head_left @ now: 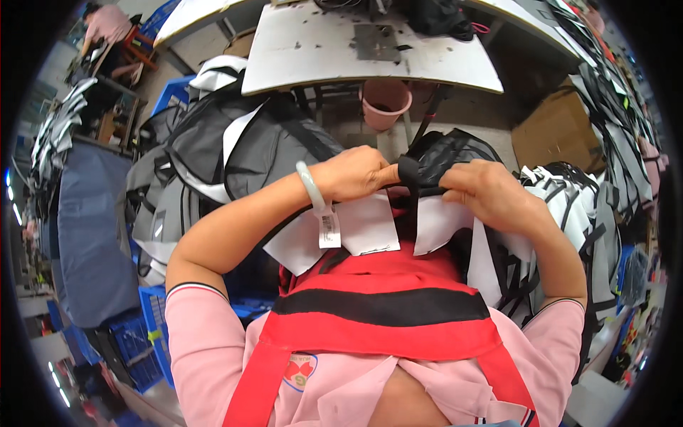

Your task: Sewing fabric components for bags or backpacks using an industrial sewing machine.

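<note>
In front of my chest, my left hand [356, 173] is closed with its fingertips on a black strap [408, 171], which hangs down between two white panels. Level with it on the right, my right hand [485, 191] pinches the edge of a black mesh piece [455, 153], with a white panel [440, 224] hanging below. Another white panel [366, 222] hangs under my left hand. A white paper tag [329, 229] hangs near my left wrist, below a pale bangle [307, 183]. Exactly how these pieces join is hidden by my fingers.
Grey and black bag pieces [206, 149] are heaped at left, above blue crates [153, 320]. A white worktable [306, 60] stands ahead, with a pink bucket [386, 105] below its edge. More white and black pieces [562, 192] and a cardboard box [558, 132] are at right. Another person [110, 28] sits far left.
</note>
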`<state>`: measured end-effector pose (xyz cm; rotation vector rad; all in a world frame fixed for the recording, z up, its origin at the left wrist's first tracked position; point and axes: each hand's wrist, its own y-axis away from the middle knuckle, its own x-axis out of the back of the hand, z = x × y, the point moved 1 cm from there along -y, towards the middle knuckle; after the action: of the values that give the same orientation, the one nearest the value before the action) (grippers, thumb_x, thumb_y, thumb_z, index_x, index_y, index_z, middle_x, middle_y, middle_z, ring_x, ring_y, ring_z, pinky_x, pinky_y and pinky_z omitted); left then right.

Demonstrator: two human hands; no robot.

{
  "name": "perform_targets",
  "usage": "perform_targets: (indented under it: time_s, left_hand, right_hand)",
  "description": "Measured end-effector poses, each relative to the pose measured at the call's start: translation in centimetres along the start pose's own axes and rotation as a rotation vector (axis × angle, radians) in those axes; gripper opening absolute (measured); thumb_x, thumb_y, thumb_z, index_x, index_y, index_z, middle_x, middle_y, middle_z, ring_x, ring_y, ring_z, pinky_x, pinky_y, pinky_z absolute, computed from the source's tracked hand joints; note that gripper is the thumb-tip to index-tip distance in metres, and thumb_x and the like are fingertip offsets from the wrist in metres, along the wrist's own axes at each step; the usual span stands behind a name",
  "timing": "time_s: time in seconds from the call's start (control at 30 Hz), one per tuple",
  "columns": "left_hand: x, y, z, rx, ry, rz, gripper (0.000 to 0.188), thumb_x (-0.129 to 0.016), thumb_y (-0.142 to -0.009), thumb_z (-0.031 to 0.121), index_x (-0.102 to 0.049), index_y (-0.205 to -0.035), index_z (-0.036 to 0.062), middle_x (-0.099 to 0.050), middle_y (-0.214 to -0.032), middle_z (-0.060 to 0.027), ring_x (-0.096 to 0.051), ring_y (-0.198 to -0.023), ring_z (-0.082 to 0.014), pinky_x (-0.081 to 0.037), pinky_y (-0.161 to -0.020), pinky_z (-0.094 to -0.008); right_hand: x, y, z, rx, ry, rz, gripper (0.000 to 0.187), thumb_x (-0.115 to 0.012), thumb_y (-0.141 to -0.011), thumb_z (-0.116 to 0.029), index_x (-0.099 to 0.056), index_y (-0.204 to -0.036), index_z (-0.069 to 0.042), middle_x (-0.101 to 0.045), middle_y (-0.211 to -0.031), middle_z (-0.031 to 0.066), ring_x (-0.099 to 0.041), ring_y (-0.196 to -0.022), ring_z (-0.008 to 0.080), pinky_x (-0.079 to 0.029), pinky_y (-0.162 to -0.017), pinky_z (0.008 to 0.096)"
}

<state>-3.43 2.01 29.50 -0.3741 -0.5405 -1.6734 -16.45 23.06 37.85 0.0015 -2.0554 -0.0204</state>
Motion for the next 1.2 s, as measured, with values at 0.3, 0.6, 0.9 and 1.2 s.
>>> perform_targets:
  time_s: [0.3, 0.6, 0.9, 1.2]
  left_hand:
    - [-0.7, 0.9, -14.0, 0.346, 1.661, -0.086, 0.082, -0.017, -0.095, 0.067, -0.054, -0.125, 0.0001, -0.065, -0.087, -0.0101, -0.048, -0.057, -0.0149, -0.040, -0.047, -0.0253]
    - [1.5, 2.9, -9.3, 0.351, 0.433, 0.468, 0.039, -0.061, -0.091, 0.035, -0.064, -0.108, 0.0007, -0.065, -0.087, -0.0078, -0.063, -0.074, -0.0171, -0.051, -0.065, -0.0296]
    - [3.0, 0.4, -2.4, -0.069, -0.045, 0.312, 0.022, -0.059, -0.088, 0.006, -0.062, -0.108, -0.0036, -0.063, -0.094, -0.0166, -0.062, -0.086, -0.0319, -0.049, -0.076, -0.0348]
    - [8.9, -4.0, 0.2, -0.066, 0.054, 0.252, 0.021, -0.059, -0.091, 0.010, -0.063, -0.104, -0.0060, -0.066, -0.088, -0.0120, -0.059, -0.081, -0.0153, -0.048, -0.075, -0.0279]
  right_hand:
    - [-1.6, -3.7, 1.0, -0.008, -0.090, -0.200, 0.017, -0.062, -0.086, -0.018, -0.058, -0.090, -0.002, -0.059, -0.088, 0.0159, -0.058, -0.083, 0.0382, -0.046, -0.073, 0.0439]
    - [-1.2, -4.6, 2.4, -0.038, -0.111, -0.240, 0.018, -0.061, -0.086, -0.018, -0.058, -0.090, 0.000, -0.059, -0.089, 0.0171, -0.058, -0.086, 0.0382, -0.045, -0.074, 0.0446]
    - [1.6, -6.5, 3.7, -0.130, 0.130, -0.139, 0.016, -0.060, -0.087, -0.016, -0.057, -0.092, -0.001, -0.058, -0.087, 0.0175, -0.055, -0.084, 0.0397, -0.044, -0.074, 0.0447]
    - [6.5, -7.4, 5.9, -0.279, -0.154, -0.056, 0.018, -0.055, -0.091, -0.016, -0.057, -0.098, 0.001, -0.058, -0.083, 0.0205, -0.056, -0.079, 0.0350, -0.045, -0.075, 0.0378]
